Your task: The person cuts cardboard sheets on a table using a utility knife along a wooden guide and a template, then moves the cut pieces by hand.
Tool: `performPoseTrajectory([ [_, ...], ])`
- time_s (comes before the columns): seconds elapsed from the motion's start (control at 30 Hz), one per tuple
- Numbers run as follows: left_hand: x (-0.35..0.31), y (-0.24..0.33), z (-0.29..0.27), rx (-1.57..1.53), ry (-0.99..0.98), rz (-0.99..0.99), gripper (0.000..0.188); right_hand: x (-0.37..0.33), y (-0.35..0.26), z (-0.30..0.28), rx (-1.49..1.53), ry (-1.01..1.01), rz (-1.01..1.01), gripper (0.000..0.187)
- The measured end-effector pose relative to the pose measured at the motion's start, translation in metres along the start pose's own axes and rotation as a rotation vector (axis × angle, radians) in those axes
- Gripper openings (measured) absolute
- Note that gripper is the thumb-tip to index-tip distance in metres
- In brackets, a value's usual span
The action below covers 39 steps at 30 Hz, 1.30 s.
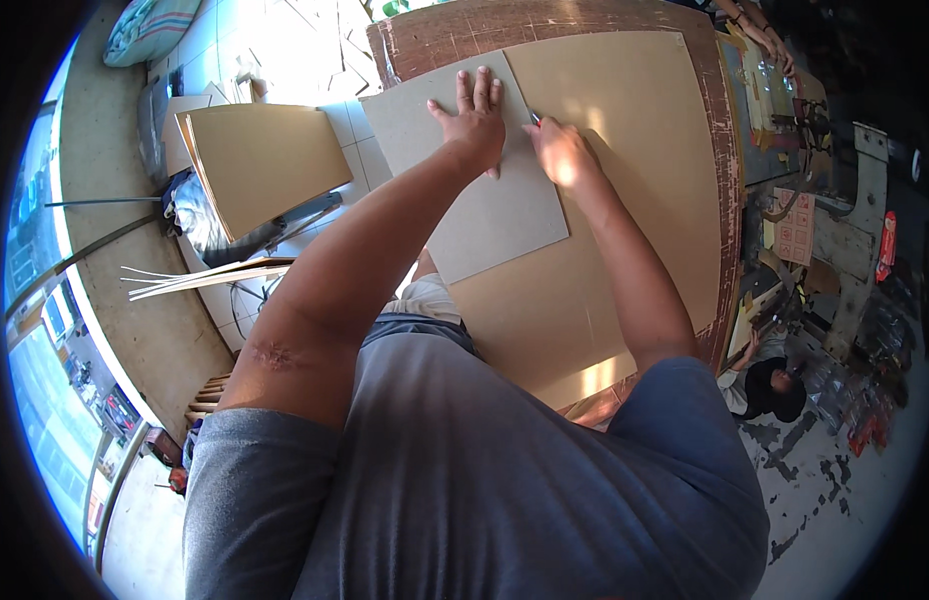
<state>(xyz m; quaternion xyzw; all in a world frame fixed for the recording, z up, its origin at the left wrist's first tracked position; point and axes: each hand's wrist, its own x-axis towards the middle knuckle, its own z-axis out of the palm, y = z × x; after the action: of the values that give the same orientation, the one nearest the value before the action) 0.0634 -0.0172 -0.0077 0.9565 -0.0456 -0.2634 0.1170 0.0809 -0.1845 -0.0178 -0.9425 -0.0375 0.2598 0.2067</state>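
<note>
A smaller grey board [505, 235] lies at a slant on a large tan board [645, 200], which rests on a worn brown table [425, 50]. My left hand [472, 122] presses flat on the grey board near its far end, fingers spread. Against that board's right edge, my right hand [563, 150] is closed around a slim tool [536, 118] with a bit of red on it. Most of the tool is hidden by my fingers, so whether it is a pen or a cutter I cannot tell.
Tan sheets [270, 160] stand stacked to the left, with more thin sheets [210, 277] nearer me. Another person's hands [770, 40] are at the far right. A second person [775, 385] is low on the right, by a metal frame [855, 240].
</note>
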Motion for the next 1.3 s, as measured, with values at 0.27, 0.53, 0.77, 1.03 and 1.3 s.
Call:
performPoseTrajectory([
  [0.27,-0.003,-0.002,-0.002,0.023,-0.026,-0.035,0.138,-0.165,0.043,-0.003,-0.298,-0.202,0.124,0.039],
  [0.53,-0.003,-0.002,-0.003,0.029,-0.022,-0.027,0.138,-0.142,0.033,-0.037,-0.267,-0.305,0.145,0.044],
  [0.77,-0.003,0.003,-0.007,0.020,-0.039,-0.014,0.138,0.009,-0.037,-0.036,-0.128,0.115,-0.001,0.044],
  [1.03,-0.002,-0.003,-0.002,-0.009,-0.021,-0.028,0.138,0.083,-0.063,-0.011,-0.037,0.127,-0.070,0.049],
  [1.3,-0.002,0.000,-0.001,0.007,-0.030,-0.026,0.137,0.086,-0.074,-0.024,-0.083,-0.023,0.019,0.047],
])
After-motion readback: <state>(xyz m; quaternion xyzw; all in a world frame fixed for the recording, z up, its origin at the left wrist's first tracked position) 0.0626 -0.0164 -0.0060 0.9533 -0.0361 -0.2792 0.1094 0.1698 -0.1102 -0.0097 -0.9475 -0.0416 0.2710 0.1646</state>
